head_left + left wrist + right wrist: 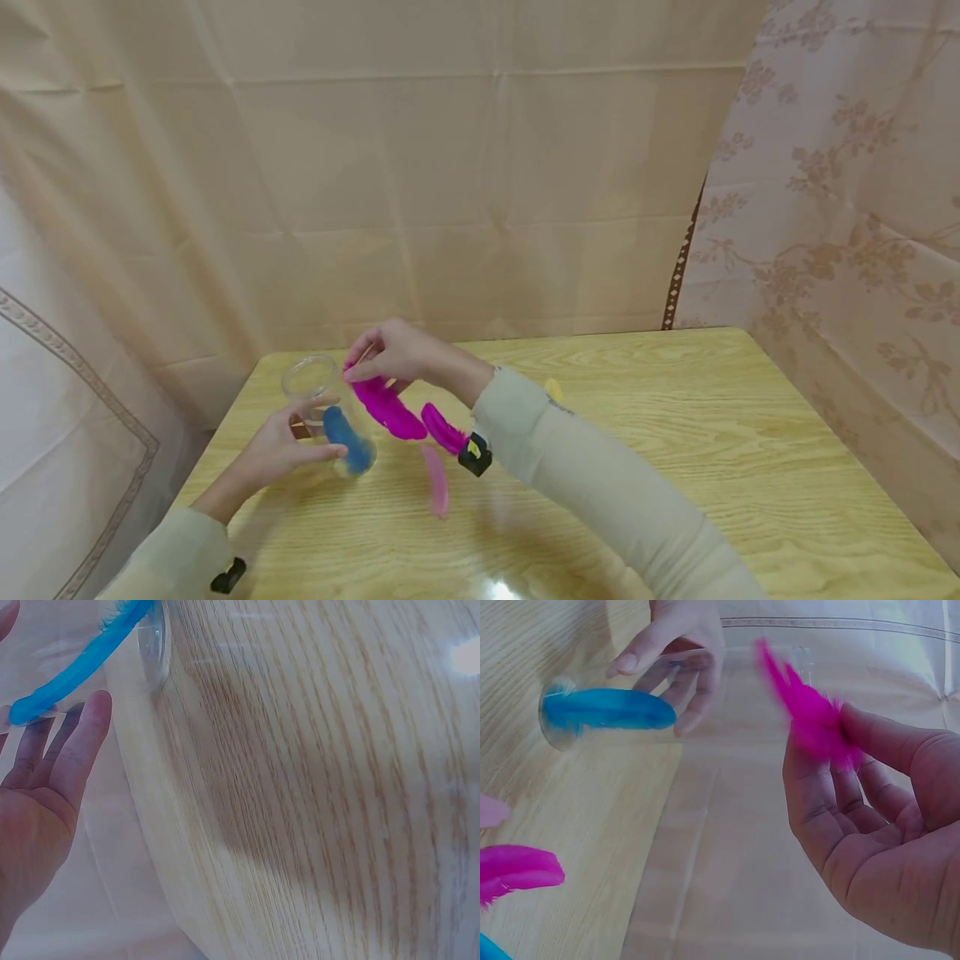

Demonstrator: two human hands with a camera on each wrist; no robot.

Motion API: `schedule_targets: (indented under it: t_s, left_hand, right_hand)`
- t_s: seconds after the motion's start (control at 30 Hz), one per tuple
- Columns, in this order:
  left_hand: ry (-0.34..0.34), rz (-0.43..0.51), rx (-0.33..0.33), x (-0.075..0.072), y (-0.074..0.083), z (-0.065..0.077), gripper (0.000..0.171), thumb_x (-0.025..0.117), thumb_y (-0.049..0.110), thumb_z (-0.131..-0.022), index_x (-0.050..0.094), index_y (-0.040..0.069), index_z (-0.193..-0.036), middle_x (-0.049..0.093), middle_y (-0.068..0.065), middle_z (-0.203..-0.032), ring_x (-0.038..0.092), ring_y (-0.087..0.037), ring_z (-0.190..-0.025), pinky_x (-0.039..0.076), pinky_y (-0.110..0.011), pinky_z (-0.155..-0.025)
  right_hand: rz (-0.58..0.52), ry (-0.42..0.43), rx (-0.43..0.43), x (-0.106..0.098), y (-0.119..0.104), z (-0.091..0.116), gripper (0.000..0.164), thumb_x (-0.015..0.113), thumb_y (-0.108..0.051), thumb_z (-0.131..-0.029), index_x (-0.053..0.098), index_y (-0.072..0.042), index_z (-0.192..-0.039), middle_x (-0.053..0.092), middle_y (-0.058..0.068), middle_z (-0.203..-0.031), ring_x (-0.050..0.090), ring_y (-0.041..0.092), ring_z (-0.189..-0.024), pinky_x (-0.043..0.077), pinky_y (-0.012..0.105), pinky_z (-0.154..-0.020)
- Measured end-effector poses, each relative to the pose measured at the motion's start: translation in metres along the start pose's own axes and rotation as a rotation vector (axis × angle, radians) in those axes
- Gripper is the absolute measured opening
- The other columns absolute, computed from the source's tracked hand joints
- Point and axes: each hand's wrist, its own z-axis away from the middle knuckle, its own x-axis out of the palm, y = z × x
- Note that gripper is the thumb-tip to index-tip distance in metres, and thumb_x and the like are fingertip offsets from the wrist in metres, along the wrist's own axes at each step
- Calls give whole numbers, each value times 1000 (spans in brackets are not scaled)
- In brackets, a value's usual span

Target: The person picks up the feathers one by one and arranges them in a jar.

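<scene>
My left hand (273,443) grips a tall clear cylinder (742,697), thumb on one side and fingers on the other. A blue feather (615,709) lies inside it, against the closed bottom end; it also shows through the clear wall in the left wrist view. The cylinder stands at the table's left, its round rim (285,382) at the top. Beside that rim, my right hand (397,354) pinches a magenta feather (386,410) between thumb and fingers. In the head view the feather hangs down toward the right, outside the cylinder.
On the wood-grain table (675,467) lie a second magenta feather (442,427), a pale pink feather (436,483) and a yellow piece (553,389) partly behind the right sleeve. A blue tip (490,949) shows in the right wrist view. Curtains (480,167) hang behind and beside the table.
</scene>
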Motion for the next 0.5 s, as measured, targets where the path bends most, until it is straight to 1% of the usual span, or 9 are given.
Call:
schedule_targets:
  t_s: [0.1,0.27,0.33,0.5]
  left_hand:
    - [3,-1,-23,-1,0,2,72,88,22,-82,53,12,-144,55,-19,-139,65,-36,-110,53,-28,-86]
    - [0,14,-56,0,0,3,77,88,22,-82,49,9,-147,57,-21,-133,65,-36,-110,54,-29,-86]
    - [-2,11,-49,0,0,2,78,87,22,-82,47,9,-148,55,-20,-136,65,-36,-110,54,-30,-86]
    - [-7,-1,-4,-1,-2,-1,79,86,21,-83,45,9,-150,52,-18,-143,64,-37,-109,55,-33,-85]
  right_hand:
    - [-29,-10,-1,3,-3,-4,14,76,-14,-93,73,-7,-104,72,5,-89,71,19,-76,60,34,-63]
    - [-96,1,-12,11,-7,-9,10,76,-14,-93,74,-8,-101,71,7,-89,71,21,-76,60,35,-64]
    - [-114,1,-12,15,-9,-10,9,76,-13,-92,74,-8,-100,71,8,-88,71,21,-75,60,35,-63]
    - [-139,-6,6,21,-10,-14,8,76,-13,-92,74,-8,-98,71,8,-88,70,21,-75,60,35,-63]
